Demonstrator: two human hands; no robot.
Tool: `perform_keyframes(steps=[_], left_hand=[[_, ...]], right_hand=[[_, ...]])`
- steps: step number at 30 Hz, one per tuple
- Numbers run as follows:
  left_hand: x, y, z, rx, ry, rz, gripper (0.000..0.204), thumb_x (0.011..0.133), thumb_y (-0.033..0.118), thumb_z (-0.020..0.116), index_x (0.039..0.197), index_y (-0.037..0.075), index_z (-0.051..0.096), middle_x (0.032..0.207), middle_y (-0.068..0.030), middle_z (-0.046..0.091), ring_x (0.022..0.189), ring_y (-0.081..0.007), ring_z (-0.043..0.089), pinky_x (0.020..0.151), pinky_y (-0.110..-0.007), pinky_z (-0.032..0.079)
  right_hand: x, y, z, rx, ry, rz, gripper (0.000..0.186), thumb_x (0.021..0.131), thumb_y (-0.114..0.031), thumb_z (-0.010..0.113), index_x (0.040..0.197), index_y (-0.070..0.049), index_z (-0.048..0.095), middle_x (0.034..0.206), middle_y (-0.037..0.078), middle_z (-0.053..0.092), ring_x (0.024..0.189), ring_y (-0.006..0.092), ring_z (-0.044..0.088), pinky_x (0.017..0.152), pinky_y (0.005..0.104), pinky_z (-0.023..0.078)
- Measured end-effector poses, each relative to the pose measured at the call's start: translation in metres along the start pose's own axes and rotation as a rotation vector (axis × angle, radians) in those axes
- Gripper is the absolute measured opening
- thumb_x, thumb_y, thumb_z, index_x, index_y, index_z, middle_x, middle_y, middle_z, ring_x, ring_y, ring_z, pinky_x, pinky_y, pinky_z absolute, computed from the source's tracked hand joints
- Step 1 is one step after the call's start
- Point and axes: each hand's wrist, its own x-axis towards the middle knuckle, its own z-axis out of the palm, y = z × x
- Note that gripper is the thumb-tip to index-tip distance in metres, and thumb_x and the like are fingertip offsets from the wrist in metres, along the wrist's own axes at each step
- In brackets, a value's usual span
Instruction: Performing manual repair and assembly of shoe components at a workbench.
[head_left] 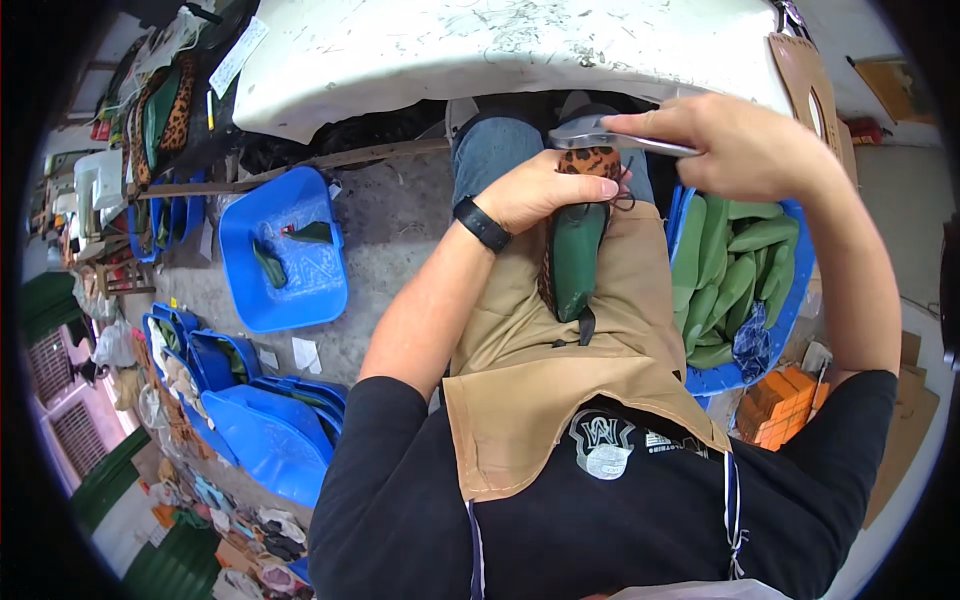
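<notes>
My left hand is closed round a leopard-print shoe upper fitted on a dark green shoe last. The last lies lengthwise on my lap, over the tan apron, its narrow end toward me. Dark laces hang beside my left fingers. My right hand grips a shiny metal tool with a broad, rounded end, much like a shoehorn. Its wide end lies across the far end of the upper, seemingly touching it. The underside of the shoe is hidden.
A white, scuffed work surface stands ahead. At right a blue tub holds several green lasts; orange bricks lie nearer. A blue bin with a few green pieces is at left, above stacked blue bins. Another leopard-print piece lies far left.
</notes>
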Motion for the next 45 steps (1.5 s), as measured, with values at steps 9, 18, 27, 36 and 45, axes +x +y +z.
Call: perform_keyframes(steps=[9,18,27,36,45], left_hand=[[0.004,0.002,0.007,-0.026,-0.042,0.018,0.052,0.089,0.02,0.08,0.132,-0.007,0.064,0.126,-0.0179,0.071,0.111,-0.0292,0.072,0.103,-0.037,0.053],[0.003,-0.008,0.01,-0.053,-0.088,0.055,0.058,0.099,0.04,0.068,0.133,-0.007,0.062,0.123,-0.0178,0.072,0.107,-0.031,0.074,0.099,-0.038,0.056],[-0.001,-0.025,-0.006,-0.296,0.056,0.042,0.088,0.103,0.072,0.041,0.135,-0.007,0.061,0.121,-0.0204,0.072,0.107,-0.035,0.073,0.096,-0.044,0.058],[-0.013,-0.007,0.003,-0.144,0.141,0.161,0.081,0.103,0.069,0.046,0.134,-0.005,0.063,0.119,-0.0203,0.072,0.109,-0.0315,0.072,0.096,-0.041,0.058],[0.017,0.014,0.008,0.593,1.053,0.258,0.066,0.1,0.052,0.065,0.135,-0.004,0.061,0.125,-0.0206,0.067,0.114,-0.0292,0.066,0.105,-0.036,0.05]], right_hand=[[-0.009,-0.013,-0.023,-0.002,-0.018,0.211,0.079,0.069,0.003,0.052,0.144,-0.014,0.066,0.128,0.013,0.075,0.075,0.0272,0.068,0.073,0.0374,0.057],[-0.034,0.018,0.01,0.167,0.2,0.111,0.077,0.073,0.0,0.052,0.148,-0.01,0.063,0.113,0.014,0.077,0.062,0.0204,0.057,0.061,0.0327,0.051],[-0.018,0.046,0.087,0.348,0.517,0.156,0.071,0.081,-0.009,0.056,0.152,-0.01,0.058,0.129,0.018,0.072,0.093,0.029,0.067,0.084,0.0365,0.055],[0.048,0.084,0.104,-0.276,1.111,0.211,0.071,0.087,-0.015,0.06,0.157,-0.008,0.049,0.152,0.023,0.054,0.135,0.0397,0.056,0.107,0.046,0.05],[0.094,0.133,0.09,-0.275,0.683,0.413,0.069,0.095,-0.023,0.06,0.16,-0.011,0.042,0.144,0.023,0.055,0.127,0.0392,0.057,0.098,0.0466,0.052]])
